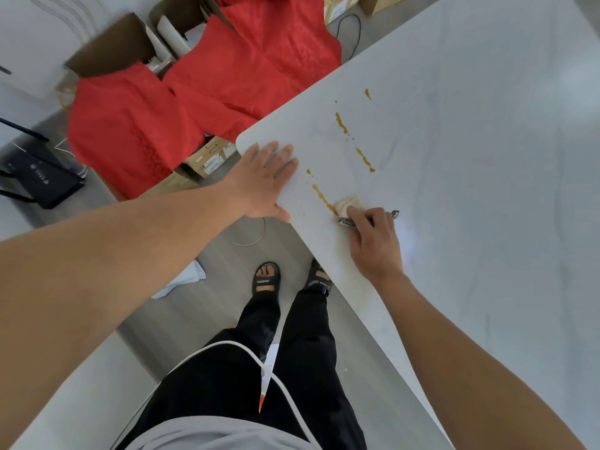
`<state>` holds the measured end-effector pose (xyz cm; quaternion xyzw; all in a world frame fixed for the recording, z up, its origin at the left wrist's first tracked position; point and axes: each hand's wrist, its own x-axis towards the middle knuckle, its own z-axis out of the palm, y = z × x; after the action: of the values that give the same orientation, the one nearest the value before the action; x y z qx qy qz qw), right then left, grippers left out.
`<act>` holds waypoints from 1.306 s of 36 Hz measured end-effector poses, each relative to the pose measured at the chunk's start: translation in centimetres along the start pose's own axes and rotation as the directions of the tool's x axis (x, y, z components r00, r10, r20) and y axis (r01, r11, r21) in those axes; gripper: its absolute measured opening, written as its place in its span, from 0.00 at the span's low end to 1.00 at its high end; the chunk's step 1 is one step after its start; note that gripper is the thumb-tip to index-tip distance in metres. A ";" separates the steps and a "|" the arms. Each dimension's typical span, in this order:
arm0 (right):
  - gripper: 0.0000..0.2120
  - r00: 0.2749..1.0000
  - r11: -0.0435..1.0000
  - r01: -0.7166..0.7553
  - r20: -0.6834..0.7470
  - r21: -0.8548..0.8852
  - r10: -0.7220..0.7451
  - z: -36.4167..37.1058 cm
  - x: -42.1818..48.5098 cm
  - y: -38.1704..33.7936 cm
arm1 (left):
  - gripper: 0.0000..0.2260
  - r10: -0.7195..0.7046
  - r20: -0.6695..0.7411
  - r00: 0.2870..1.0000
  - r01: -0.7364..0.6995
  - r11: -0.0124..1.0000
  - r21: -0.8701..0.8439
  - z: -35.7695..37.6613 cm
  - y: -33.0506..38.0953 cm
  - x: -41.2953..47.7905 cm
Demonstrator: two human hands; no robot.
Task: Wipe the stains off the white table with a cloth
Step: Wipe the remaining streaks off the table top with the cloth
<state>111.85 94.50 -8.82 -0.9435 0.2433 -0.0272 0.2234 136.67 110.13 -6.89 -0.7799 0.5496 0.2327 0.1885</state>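
Observation:
The white table (pixel 487 157) fills the right side, its rounded corner pointing toward me. Brown-yellow stains run across it in broken streaks: a near streak (pixel 321 194), a middle one (pixel 365 159) and farther ones (pixel 341 122). My right hand (pixel 373 241) grips a small bunched cloth (pixel 349 205), beige with a dark patterned edge, and presses it on the table at the near end of the closest streak. My left hand (pixel 266 180) lies flat with straight fingers on the table's corner, its thumb over the edge.
Red fabric (pixel 201 92) is draped over open cardboard boxes (pixel 110 47) on the floor beyond the corner. A black router (pixel 35 177) sits at far left. My legs and sandalled feet (pixel 266 280) stand by the table edge; a white cable (pixel 276 378) hangs in front.

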 end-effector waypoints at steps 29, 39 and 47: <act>0.21 0.987 0.995 -0.086 -0.131 0.059 0.093 1.6 -2.0 -2.0 | 0.51 -0.011 0.001 1.000 0.011 1.000 0.000 0.2 0.0 -0.1; 0.19 0.991 0.994 -0.048 -0.117 0.098 0.059 2.4 -3.7 -4.1 | 0.52 -0.007 -0.022 1.000 0.007 1.000 0.008 0.4 -0.2 -0.1; 0.18 0.974 0.962 -0.156 0.196 0.226 0.112 2.0 -4.6 -7.5 | 0.53 0.001 -0.042 0.999 -0.001 1.000 -0.013 -0.1 -0.1 -0.5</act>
<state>111.48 103.32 -7.15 -0.8893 0.2805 0.0449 0.3584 136.61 110.50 -6.57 -0.7857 0.5522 0.2198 0.1715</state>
